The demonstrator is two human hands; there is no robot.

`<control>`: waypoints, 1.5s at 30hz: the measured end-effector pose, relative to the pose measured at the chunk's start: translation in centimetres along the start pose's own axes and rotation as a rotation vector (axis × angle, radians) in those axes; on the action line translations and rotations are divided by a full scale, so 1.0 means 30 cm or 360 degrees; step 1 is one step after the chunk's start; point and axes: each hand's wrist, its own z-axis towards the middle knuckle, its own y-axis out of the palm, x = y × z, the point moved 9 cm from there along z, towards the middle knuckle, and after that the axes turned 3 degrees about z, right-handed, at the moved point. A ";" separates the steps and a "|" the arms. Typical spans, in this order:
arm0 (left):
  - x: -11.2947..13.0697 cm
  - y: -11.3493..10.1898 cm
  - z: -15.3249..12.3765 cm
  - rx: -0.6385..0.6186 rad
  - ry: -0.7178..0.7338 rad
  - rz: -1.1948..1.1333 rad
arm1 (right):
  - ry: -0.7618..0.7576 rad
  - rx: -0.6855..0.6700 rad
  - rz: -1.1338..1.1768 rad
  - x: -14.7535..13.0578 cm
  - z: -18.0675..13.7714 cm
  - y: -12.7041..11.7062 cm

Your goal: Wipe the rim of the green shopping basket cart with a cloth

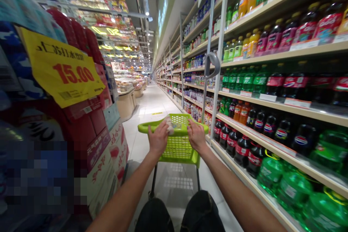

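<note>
A lime-green shopping cart point(178, 148) stands in front of me in a supermarket aisle. My left hand point(158, 138) is closed on the cart's handle bar and also seems to hold a small whitish crumpled thing against it. My right hand point(196, 136) grips the handle bar to the right. Both forearms reach forward from the bottom of the view. The cart's basket looks mostly bare through its mesh.
Shelves of soda bottles point(272, 83) line the right side. A stacked display with a yellow 15.00 price sign point(62, 70) crowds the left. The white tiled aisle floor point(152, 105) runs ahead toward counters point(126, 98).
</note>
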 end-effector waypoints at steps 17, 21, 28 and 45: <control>0.212 0.045 0.029 -0.0071 0.0315 -0.0101 | -0.0181 0.0136 0.0082 0.030 -0.038 -0.018; 0.060 0.012 0.018 -0.0038 0.0170 0.0009 | -0.0216 0.0114 0.0041 0.035 -0.047 -0.019; 0.015 0.015 0.030 -0.0037 0.0047 0.0039 | -0.0116 0.0184 -0.0023 -0.005 -0.040 -0.007; 0.260 0.065 0.047 -0.0148 0.0289 -0.0149 | -0.0112 0.0292 0.0228 0.028 -0.058 -0.041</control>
